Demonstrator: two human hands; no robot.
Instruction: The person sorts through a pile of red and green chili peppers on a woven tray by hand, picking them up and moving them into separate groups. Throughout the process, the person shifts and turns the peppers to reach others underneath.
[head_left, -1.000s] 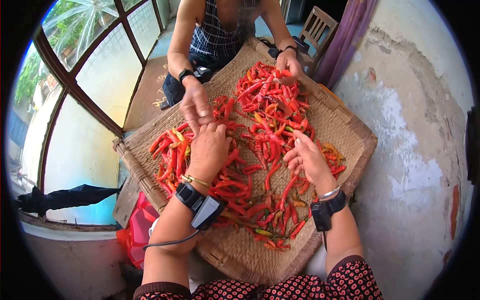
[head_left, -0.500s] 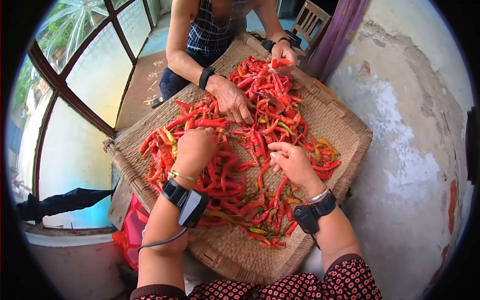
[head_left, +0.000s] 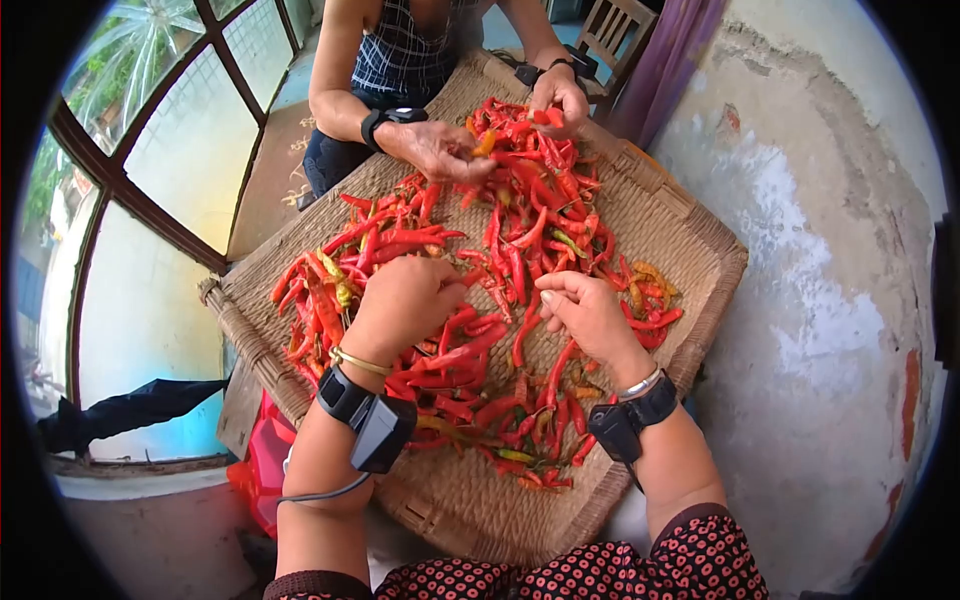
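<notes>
Red chili peppers (head_left: pixel 460 358), mixed with a few yellow and green ones, lie in loose heaps on a large woven tray (head_left: pixel 690 255). My left hand (head_left: pixel 405 305) is above the left heap with its fingers curled inward; anything inside them is hidden. To its right, my right hand (head_left: pixel 592 318) hovers over the middle of the tray, thumb and fingers drawn together in a pinch. I cannot make out what, if anything, is between them. Below both hands is a smaller pile with a yellow-green chili (head_left: pixel 516 455).
Across the tray, a person's hand (head_left: pixel 440 150) has an orange chili at its fingers, while their other hand (head_left: pixel 558 98) holds a red one. A rough wall (head_left: pixel 790 280) stands on the right, windows (head_left: pixel 150 270) on the left. A red plastic bag (head_left: pixel 265 460) sits below the tray.
My left hand has shifted right and slightly down. My right hand has barely moved. The other person's hand at the left has lifted off the heap, now with an orange chili.
</notes>
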